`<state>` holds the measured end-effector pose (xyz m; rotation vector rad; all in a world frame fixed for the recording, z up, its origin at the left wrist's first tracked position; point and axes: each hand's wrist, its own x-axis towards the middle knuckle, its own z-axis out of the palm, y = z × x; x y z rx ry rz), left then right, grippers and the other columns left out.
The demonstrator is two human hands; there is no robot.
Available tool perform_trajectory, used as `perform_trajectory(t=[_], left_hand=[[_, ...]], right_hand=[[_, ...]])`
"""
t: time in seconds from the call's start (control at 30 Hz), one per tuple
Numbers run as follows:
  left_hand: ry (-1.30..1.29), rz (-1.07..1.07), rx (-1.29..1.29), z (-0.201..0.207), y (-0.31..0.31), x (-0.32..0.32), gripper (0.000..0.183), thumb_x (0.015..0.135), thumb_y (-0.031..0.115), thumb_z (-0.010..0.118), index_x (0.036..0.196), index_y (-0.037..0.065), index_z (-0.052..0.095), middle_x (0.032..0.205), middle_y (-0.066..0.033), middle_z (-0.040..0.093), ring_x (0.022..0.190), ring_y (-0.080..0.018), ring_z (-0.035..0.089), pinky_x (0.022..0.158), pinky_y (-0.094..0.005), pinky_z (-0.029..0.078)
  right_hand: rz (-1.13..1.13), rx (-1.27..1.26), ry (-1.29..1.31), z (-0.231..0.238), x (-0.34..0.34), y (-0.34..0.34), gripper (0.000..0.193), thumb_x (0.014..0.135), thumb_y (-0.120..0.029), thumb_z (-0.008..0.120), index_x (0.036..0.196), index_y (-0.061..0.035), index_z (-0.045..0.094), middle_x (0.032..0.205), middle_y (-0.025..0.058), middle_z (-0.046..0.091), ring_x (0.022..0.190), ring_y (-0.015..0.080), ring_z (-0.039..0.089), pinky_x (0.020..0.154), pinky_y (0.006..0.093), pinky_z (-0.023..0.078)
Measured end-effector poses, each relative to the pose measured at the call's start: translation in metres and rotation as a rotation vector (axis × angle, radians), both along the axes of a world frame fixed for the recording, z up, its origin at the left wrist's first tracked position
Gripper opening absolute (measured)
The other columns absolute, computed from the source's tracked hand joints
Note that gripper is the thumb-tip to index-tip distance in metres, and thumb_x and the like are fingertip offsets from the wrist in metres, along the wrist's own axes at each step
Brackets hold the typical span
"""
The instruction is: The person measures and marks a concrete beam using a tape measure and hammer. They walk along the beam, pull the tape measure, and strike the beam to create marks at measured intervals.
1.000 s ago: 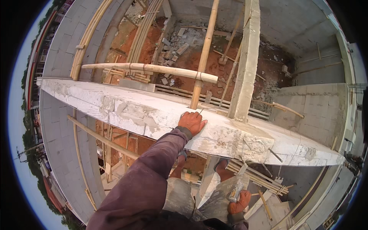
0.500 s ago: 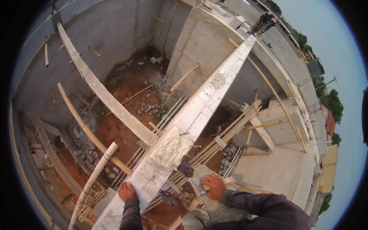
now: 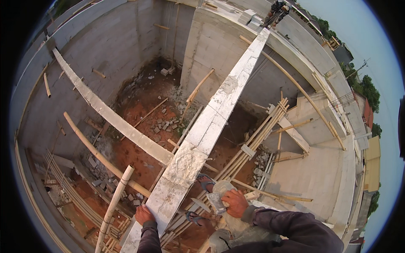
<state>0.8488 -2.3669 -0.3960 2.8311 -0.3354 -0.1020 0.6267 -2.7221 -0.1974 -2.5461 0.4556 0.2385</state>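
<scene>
My left hand [image 3: 144, 214] is curled over the left edge of a narrow, pale block wall [image 3: 200, 130], whose top runs away from me. Wrapped round the wooden handle of a trowel [image 3: 217, 203] is my right hand [image 3: 235, 202]; the trowel's grey blade points left, just beside the wall. A patch of rough, lumpy mortar [image 3: 183, 168] lies on the wall top ahead of my hands. My sandalled feet are partly visible below the trowel.
Deep walled pits with red soil [image 3: 137, 143] and broken blocks lie on both sides. Bamboo poles [image 3: 114, 211] rise at the left; bundled poles [image 3: 253, 143] cross at the right. A thin concrete beam [image 3: 114, 116] joins the wall from the left. Another person [image 3: 276, 12] is at the far end.
The view has turned slightly, so the wall's far end appears further left. Both hands keep their holds, and the trowel stays beside the wall with its blade a little tilted.
</scene>
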Motion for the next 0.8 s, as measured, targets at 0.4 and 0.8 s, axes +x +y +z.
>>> perform_trajectory(t=[0.4,0.8], left_hand=[[0.048,-0.014,-0.011,-0.010,0.006,0.003,0.043,0.104,0.030,0.037,0.102,-0.002,0.066,0.099,-0.0243,0.063,0.094,-0.0449,0.060,0.081,-0.0504,0.049],[0.305,0.132,-0.895,0.158,-0.088,-0.125,0.026,0.102,0.011,0.045,0.114,-0.002,0.064,0.103,-0.0112,0.066,0.081,-0.0171,0.062,0.071,-0.0323,0.051]], right_hand=[[-0.066,0.129,-0.081,-0.002,-0.018,0.003,0.038,0.064,-0.006,0.065,0.101,-0.0117,0.063,0.099,0.0045,0.056,0.101,0.0286,0.051,0.082,0.0433,0.037],[-0.014,0.243,-0.409,0.025,0.013,0.020,0.037,0.071,-0.018,0.072,0.105,-0.0064,0.063,0.095,0.0071,0.060,0.097,0.0290,0.055,0.085,0.0424,0.036]])
